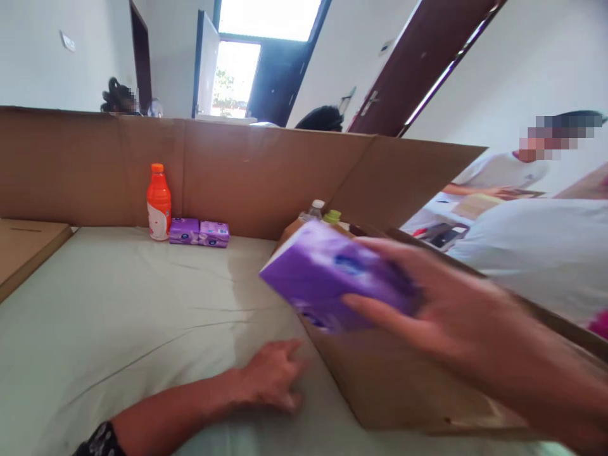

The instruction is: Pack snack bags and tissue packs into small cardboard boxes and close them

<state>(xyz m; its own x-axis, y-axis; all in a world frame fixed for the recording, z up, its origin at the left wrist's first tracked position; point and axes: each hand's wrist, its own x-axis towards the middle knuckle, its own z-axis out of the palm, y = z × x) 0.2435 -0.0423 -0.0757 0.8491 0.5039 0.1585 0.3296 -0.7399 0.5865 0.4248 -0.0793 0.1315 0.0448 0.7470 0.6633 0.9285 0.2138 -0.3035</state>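
Observation:
My right hand [441, 304] grips a purple packet [327, 275] and holds it in the air above the near corner of a cardboard box [380, 373]. My left hand [273, 373] rests on the pale cloth [118, 316] beside that box, fingers curled loosely against its side with nothing in them. Two bottle tops [325, 212] poke out of the box behind the packet. At the far side an orange bottle [158, 202] stands upright, with two small purple packets [199, 232] lying next to it.
A tall cardboard wall [247, 171] runs along the back and folds to the right. A flat cardboard piece [23, 247] lies at the left edge. Another person in a white shirt [498, 171] works at the right; two heads show behind the wall.

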